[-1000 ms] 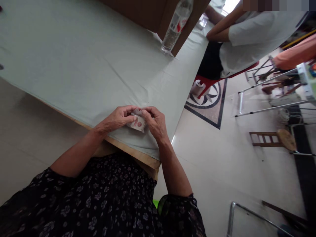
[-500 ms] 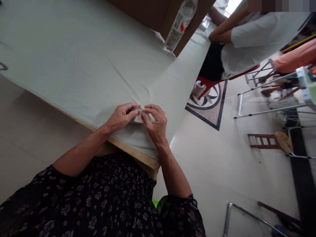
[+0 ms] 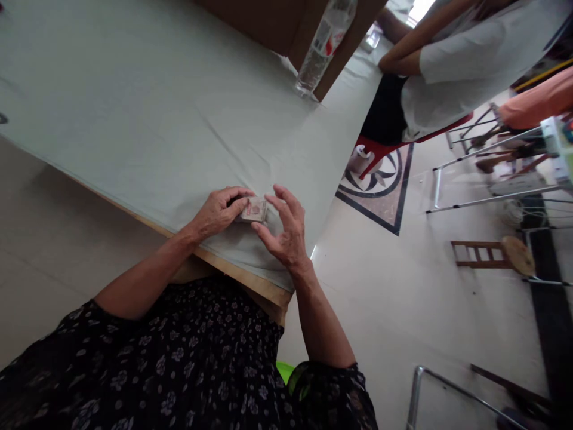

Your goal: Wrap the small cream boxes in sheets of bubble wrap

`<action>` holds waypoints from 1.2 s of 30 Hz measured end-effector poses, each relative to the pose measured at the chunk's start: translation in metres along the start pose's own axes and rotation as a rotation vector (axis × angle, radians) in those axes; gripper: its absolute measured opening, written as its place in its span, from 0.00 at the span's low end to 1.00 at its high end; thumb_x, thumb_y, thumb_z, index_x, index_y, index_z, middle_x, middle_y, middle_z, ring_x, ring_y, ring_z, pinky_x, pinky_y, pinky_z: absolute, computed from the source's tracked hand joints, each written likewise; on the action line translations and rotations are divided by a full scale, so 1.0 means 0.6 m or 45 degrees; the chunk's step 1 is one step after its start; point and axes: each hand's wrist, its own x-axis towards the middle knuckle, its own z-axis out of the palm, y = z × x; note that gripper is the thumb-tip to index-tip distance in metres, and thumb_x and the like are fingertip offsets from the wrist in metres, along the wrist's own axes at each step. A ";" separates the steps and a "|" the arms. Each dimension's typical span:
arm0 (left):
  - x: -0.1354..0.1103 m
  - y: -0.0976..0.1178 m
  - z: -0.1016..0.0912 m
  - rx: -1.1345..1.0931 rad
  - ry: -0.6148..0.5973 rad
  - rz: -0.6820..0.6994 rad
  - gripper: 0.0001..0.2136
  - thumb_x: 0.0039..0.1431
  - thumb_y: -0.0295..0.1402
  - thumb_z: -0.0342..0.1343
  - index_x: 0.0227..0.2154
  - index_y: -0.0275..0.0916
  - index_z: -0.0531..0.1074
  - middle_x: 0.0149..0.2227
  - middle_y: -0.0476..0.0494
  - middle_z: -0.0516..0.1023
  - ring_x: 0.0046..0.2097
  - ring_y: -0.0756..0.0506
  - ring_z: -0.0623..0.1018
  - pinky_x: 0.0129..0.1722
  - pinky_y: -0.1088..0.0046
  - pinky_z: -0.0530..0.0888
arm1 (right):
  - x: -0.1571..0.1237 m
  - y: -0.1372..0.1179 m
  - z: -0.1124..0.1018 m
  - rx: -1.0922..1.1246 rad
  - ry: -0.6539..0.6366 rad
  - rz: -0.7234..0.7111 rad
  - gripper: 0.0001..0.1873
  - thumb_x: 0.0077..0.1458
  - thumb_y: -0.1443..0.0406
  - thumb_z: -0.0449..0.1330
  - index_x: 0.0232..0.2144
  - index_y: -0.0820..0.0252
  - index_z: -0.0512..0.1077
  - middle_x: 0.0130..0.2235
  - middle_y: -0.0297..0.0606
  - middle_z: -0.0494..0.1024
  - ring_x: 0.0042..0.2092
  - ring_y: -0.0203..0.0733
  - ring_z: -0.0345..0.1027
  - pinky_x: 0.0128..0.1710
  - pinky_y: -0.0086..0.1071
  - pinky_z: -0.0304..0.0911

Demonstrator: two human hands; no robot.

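A small pale block-shaped packet with reddish print on its top (image 3: 254, 209) is held just above or on the cloth-covered table near its front corner; whether it is a box or a stack of cards I cannot tell. My left hand (image 3: 220, 211) pinches the packet's left end between thumb and fingers. Around the packet's right end, the thumb and fingers of my right hand (image 3: 286, 230) are spread apart. Nothing shows in that hand.
A pale green cloth covers the table (image 3: 134, 107), with its wooden edge (image 3: 242, 279) close to my body. Farther back, a clear plastic bottle (image 3: 324, 48) stands against a brown box (image 3: 255, 21). A person in a white shirt (image 3: 470, 60) sits on a red chair at right. A wooden stool (image 3: 517, 254) lies beyond.
My right hand has opened and drawn back to the right from the packet, uncovering its printed top. My left hand keeps its hold in nearly the same place.
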 end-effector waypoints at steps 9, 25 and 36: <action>0.002 -0.003 0.001 -0.078 0.009 -0.025 0.16 0.62 0.41 0.58 0.46 0.37 0.81 0.45 0.42 0.86 0.46 0.42 0.82 0.49 0.66 0.78 | 0.034 0.041 0.022 0.170 -0.334 0.085 0.42 0.56 0.48 0.71 0.68 0.48 0.65 0.65 0.46 0.76 0.66 0.59 0.68 0.67 0.57 0.61; 0.006 -0.034 0.007 -0.260 0.158 -0.032 0.24 0.60 0.36 0.62 0.58 0.37 0.72 0.57 0.34 0.80 0.58 0.40 0.80 0.63 0.58 0.75 | 0.006 0.058 0.032 0.342 -0.140 0.256 0.47 0.53 0.48 0.74 0.70 0.48 0.62 0.71 0.48 0.69 0.70 0.58 0.64 0.67 0.55 0.64; 0.006 -0.059 0.005 -0.182 0.026 0.143 0.36 0.54 0.32 0.62 0.68 0.40 0.64 0.63 0.33 0.76 0.63 0.35 0.76 0.67 0.49 0.71 | 0.002 0.068 0.037 0.505 -0.123 0.307 0.47 0.54 0.49 0.73 0.71 0.46 0.60 0.68 0.47 0.73 0.68 0.58 0.68 0.70 0.59 0.60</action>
